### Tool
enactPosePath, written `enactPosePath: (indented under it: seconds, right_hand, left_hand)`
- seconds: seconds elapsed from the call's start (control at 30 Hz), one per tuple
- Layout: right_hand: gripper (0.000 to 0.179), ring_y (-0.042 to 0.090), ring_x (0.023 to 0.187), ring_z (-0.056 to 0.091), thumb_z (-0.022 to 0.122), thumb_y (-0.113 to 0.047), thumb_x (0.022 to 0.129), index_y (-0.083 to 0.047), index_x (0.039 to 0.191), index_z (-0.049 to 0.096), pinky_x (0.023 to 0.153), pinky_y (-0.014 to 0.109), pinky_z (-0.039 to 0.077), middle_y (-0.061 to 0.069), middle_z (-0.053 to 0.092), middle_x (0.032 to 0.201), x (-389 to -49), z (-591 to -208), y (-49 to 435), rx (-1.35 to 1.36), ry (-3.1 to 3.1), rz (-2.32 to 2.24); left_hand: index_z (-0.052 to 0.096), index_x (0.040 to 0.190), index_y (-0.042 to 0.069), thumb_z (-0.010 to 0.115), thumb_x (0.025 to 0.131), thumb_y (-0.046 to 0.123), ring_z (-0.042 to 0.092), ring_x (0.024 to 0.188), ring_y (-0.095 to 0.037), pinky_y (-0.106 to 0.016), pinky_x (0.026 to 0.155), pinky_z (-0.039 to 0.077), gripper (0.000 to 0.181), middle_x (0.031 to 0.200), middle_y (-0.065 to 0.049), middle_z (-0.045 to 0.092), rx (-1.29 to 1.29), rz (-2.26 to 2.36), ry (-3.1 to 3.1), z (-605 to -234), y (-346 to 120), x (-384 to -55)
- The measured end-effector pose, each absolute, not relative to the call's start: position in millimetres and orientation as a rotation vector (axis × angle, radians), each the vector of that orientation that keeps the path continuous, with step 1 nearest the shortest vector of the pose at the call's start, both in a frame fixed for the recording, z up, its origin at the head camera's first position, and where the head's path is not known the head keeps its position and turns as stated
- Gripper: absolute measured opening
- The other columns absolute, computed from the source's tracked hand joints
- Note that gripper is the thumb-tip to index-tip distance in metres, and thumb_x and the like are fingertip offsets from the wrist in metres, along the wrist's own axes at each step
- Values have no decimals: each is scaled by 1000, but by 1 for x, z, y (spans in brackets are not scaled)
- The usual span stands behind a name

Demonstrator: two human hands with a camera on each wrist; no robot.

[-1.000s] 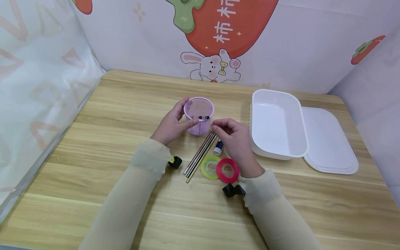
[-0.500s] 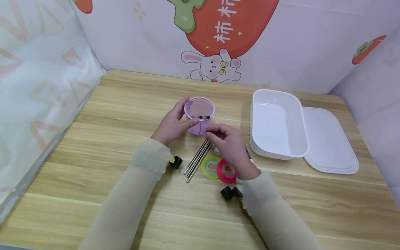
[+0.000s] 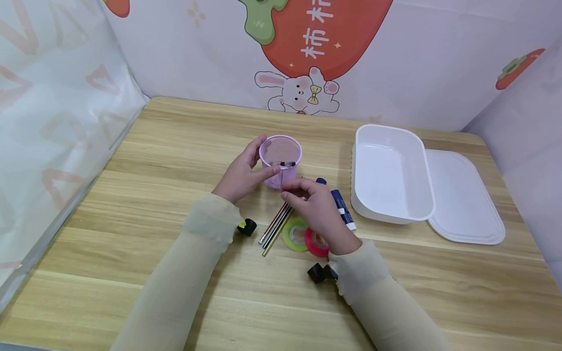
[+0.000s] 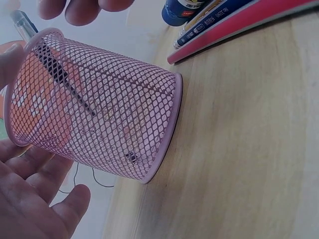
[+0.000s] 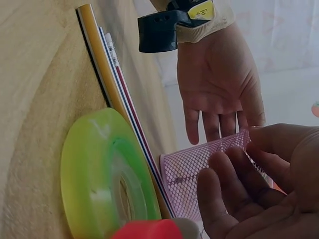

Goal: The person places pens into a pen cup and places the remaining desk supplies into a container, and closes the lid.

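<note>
My left hand (image 3: 239,175) holds a pink mesh pen holder (image 3: 274,181), thumb at the near rim and fingers round its side. A dark-tipped pen (image 4: 55,69) leans inside the holder. Close to the holder's right side, my right hand (image 3: 318,209) hovers above several pencils (image 3: 274,231) with its fingers loosely bent. I see nothing between those fingers in the right wrist view, though the thumb (image 5: 279,137) and index finger overlap the rim there. The pencils' far ends are partly hidden under this hand.
A yellow-green tape roll (image 3: 288,239) and a red tape roll (image 3: 313,247) lie beside the pencils. Dark blue tubes (image 3: 342,209) lie to the right of my hand. Farther right stand a white plastic tub (image 3: 386,180) and its flat lid (image 3: 465,204).
My right hand has moved left and slightly down from beside the holder, uncovering the dark blue tubes. The left hand and the holder have stayed in place.
</note>
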State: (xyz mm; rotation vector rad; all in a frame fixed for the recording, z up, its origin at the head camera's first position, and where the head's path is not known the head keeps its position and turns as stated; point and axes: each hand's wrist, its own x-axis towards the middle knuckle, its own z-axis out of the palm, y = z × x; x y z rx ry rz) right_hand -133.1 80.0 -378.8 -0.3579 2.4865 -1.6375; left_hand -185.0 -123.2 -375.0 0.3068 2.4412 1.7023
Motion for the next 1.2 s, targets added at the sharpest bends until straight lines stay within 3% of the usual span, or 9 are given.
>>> enactPosePath:
  seconds: [0.17, 0.6, 1.2]
  right_hand:
    - [18, 19, 91, 64, 71, -14, 95, -5, 111, 73, 74, 30, 58, 2, 72, 100, -131, -378, 78, -346, 2486, -1584]
    - [22, 15, 94, 62, 69, -26, 97, -11, 113, 73, 84, 34, 56, -5, 71, 103, -127, -380, 74, -378, 2545, -1445]
    - [19, 15, 90, 63, 71, -14, 95, -10, 114, 73, 83, 31, 57, -2, 70, 102, -128, -389, 73, -451, 2582, -1299]
  left_hand:
    - [22, 161, 22, 76, 90, 40, 28, 149, -20, -39, 122, 25, 91, 163, 4, 28, 305, 1706, 2431, -374, -123, -185]
    - [21, 161, 22, 75, 91, 40, 30, 148, -24, -42, 121, 26, 90, 163, 2, 30, 285, 1682, 2459, -375, -124, -186]
    - [22, 161, 21, 75, 91, 39, 31, 148, -23, -43, 121, 26, 90, 162, 3, 31, 293, 1702, 2440, -376, -124, -186]
